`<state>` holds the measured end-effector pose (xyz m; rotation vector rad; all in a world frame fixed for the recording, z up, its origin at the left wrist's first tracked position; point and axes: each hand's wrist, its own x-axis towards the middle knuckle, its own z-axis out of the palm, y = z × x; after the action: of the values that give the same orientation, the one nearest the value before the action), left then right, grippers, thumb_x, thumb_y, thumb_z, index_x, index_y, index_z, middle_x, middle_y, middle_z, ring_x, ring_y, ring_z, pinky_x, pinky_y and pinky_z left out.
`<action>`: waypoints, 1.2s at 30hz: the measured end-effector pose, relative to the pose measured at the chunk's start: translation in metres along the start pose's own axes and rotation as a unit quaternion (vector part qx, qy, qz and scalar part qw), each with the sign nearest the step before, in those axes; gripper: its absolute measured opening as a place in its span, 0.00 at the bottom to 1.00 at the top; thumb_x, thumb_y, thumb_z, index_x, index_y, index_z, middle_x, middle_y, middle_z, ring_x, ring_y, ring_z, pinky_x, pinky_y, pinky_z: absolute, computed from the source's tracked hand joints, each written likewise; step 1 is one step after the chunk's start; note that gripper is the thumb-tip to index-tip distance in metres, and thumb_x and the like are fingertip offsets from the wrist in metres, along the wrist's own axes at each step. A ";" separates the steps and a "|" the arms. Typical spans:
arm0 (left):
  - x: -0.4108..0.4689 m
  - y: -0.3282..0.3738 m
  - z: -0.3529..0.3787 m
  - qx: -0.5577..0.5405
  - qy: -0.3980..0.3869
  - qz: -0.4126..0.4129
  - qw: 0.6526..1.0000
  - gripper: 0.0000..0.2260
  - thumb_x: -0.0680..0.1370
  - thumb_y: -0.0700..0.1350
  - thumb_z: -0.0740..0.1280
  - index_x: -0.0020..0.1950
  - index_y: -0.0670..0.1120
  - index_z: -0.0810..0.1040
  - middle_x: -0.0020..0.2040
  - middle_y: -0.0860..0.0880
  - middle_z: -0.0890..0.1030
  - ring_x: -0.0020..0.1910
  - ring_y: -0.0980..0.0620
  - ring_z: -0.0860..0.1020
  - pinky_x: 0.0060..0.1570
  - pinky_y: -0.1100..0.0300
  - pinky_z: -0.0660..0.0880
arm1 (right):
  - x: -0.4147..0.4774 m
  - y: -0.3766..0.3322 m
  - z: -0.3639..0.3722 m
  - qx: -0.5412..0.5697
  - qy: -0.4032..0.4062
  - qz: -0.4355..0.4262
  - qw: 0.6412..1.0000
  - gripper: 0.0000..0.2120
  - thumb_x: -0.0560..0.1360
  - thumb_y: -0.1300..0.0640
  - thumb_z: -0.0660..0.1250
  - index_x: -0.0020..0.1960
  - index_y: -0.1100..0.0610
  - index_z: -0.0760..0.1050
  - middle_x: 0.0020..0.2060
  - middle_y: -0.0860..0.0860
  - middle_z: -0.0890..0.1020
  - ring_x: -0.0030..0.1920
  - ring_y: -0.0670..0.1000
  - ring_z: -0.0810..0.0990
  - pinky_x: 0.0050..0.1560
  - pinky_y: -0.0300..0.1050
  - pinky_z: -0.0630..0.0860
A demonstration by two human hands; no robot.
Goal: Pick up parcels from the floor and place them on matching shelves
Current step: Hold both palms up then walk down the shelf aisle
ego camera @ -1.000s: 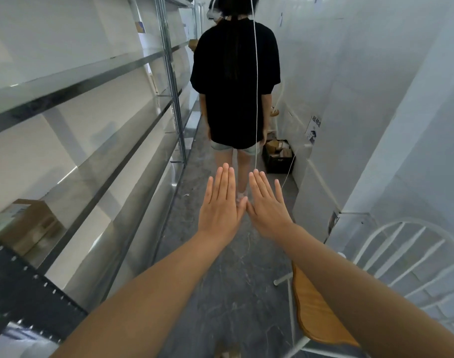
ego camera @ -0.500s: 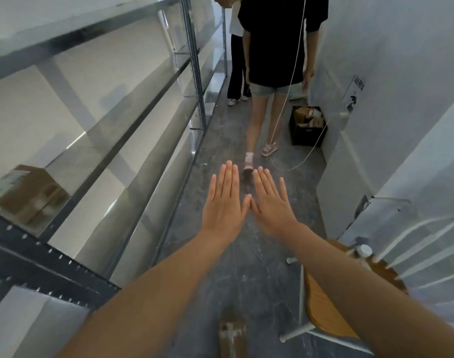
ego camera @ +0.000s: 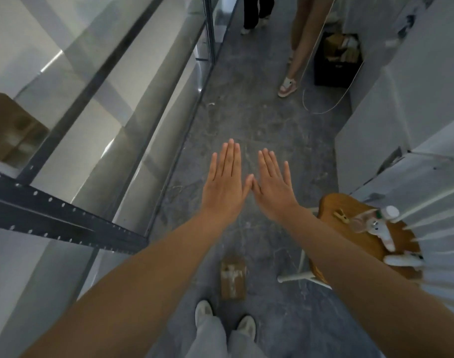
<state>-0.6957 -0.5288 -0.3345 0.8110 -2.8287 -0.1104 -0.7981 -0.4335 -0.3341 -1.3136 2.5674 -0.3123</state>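
Both arms extend forward over the floor (ego camera: 259,120). The left hand (ego camera: 224,188) and right hand (ego camera: 273,188) are flat, palms down, fingers straight and together, thumb tips touching; both are empty. A small taped parcel (ego camera: 233,277) lies on the floor near the person's shoes (ego camera: 224,316). The shelves (ego camera: 66,218) run along the left. A chair (ego camera: 362,236) stands at right.

shelf box (ego camera: 13,130) blurred, crate (ego camera: 338,60) contents unclear
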 end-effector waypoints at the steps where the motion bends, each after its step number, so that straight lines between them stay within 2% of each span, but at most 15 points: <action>1: -0.003 -0.002 0.012 -0.001 -0.009 -0.004 1.000 0.33 0.83 0.57 0.43 0.81 0.36 0.48 0.82 0.40 0.49 0.82 0.46 0.47 0.80 0.48 0.45 | 0.000 0.002 0.012 0.008 -0.008 0.007 1.000 0.30 0.84 0.47 0.43 0.80 0.58 0.38 0.80 0.52 0.41 0.79 0.48 0.36 0.77 0.54 0.33; 6: -0.031 -0.002 0.081 -0.043 -0.063 -0.032 0.997 0.31 0.84 0.54 0.45 0.81 0.36 0.48 0.82 0.40 0.49 0.82 0.45 0.47 0.80 0.48 0.45 | -0.004 0.015 0.089 0.017 -0.059 0.034 0.998 0.30 0.84 0.48 0.44 0.80 0.58 0.38 0.80 0.51 0.41 0.79 0.48 0.36 0.77 0.55 0.34; 9: -0.050 -0.004 0.129 -0.072 -0.088 -0.034 0.993 0.29 0.85 0.53 0.45 0.81 0.37 0.47 0.82 0.41 0.48 0.82 0.46 0.45 0.79 0.50 0.41 | -0.006 0.024 0.144 0.025 -0.091 0.053 0.994 0.30 0.84 0.47 0.44 0.80 0.58 0.38 0.80 0.51 0.41 0.78 0.48 0.36 0.76 0.54 0.32; 13: -0.073 -0.022 0.200 -0.077 -0.152 -0.069 0.983 0.33 0.82 0.58 0.38 0.81 0.38 0.43 0.83 0.42 0.44 0.82 0.48 0.42 0.79 0.51 0.38 | -0.006 0.038 0.216 0.030 -0.115 0.068 0.991 0.30 0.84 0.49 0.46 0.80 0.59 0.38 0.80 0.52 0.41 0.79 0.49 0.36 0.76 0.55 0.33; 16: -0.091 -0.040 0.257 -0.081 -0.192 -0.080 0.975 0.35 0.80 0.60 0.35 0.81 0.39 0.42 0.83 0.42 0.43 0.81 0.48 0.41 0.79 0.51 0.38 | -0.007 0.050 0.271 0.042 -0.145 0.091 0.984 0.31 0.83 0.46 0.44 0.80 0.58 0.38 0.80 0.51 0.41 0.79 0.48 0.36 0.77 0.54 0.33; 23: -0.143 -0.060 0.381 -0.132 -0.268 -0.110 0.948 0.35 0.78 0.59 0.32 0.82 0.41 0.40 0.83 0.44 0.40 0.81 0.50 0.38 0.79 0.53 0.36 | 0.000 0.080 0.402 0.042 -0.220 0.146 0.964 0.31 0.84 0.45 0.43 0.80 0.58 0.36 0.80 0.52 0.39 0.78 0.48 0.35 0.77 0.53 0.33; 27: -0.177 -0.072 0.440 -0.142 -0.295 -0.135 0.935 0.36 0.78 0.59 0.32 0.82 0.40 0.42 0.83 0.44 0.43 0.81 0.50 0.40 0.78 0.54 0.36 | -0.009 0.087 0.468 0.049 -0.252 0.168 0.952 0.31 0.84 0.46 0.44 0.80 0.58 0.38 0.80 0.52 0.41 0.79 0.49 0.37 0.77 0.53 0.34; 29: -0.194 -0.078 0.465 -0.145 -0.310 -0.156 0.927 0.36 0.78 0.59 0.33 0.82 0.40 0.44 0.83 0.43 0.45 0.82 0.49 0.42 0.77 0.56 0.35 | -0.020 0.091 0.499 0.052 -0.269 0.175 0.945 0.30 0.84 0.46 0.44 0.80 0.58 0.39 0.80 0.52 0.42 0.79 0.49 0.37 0.77 0.53 0.35; 31: -0.209 -0.088 0.487 -0.143 -0.328 -0.183 0.916 0.33 0.81 0.57 0.38 0.82 0.40 0.44 0.83 0.43 0.46 0.82 0.48 0.43 0.77 0.56 0.35 | -0.030 0.095 0.527 0.072 -0.283 0.192 0.937 0.30 0.84 0.47 0.45 0.80 0.58 0.40 0.80 0.53 0.43 0.79 0.50 0.39 0.78 0.53 0.37; 33: -0.223 -0.098 0.507 -0.142 -0.348 -0.211 0.902 0.28 0.85 0.52 0.45 0.82 0.40 0.44 0.83 0.43 0.46 0.82 0.48 0.44 0.78 0.55 0.38 | -0.039 0.098 0.551 0.102 -0.288 0.209 0.929 0.30 0.84 0.48 0.47 0.80 0.58 0.41 0.80 0.53 0.44 0.79 0.50 0.39 0.78 0.52 0.40; 36: -0.241 -0.107 0.532 -0.169 -0.365 -0.268 0.875 0.27 0.86 0.49 0.48 0.82 0.39 0.46 0.83 0.42 0.49 0.82 0.47 0.47 0.80 0.53 0.42 | -0.046 0.104 0.579 0.138 -0.274 0.239 0.921 0.30 0.84 0.48 0.49 0.80 0.59 0.44 0.80 0.54 0.46 0.80 0.51 0.42 0.79 0.51 0.43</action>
<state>-0.5516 -0.4820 -0.9083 1.7205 -2.9305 -1.1861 -0.6730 -0.3825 -0.9086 -0.5400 2.1596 -0.1675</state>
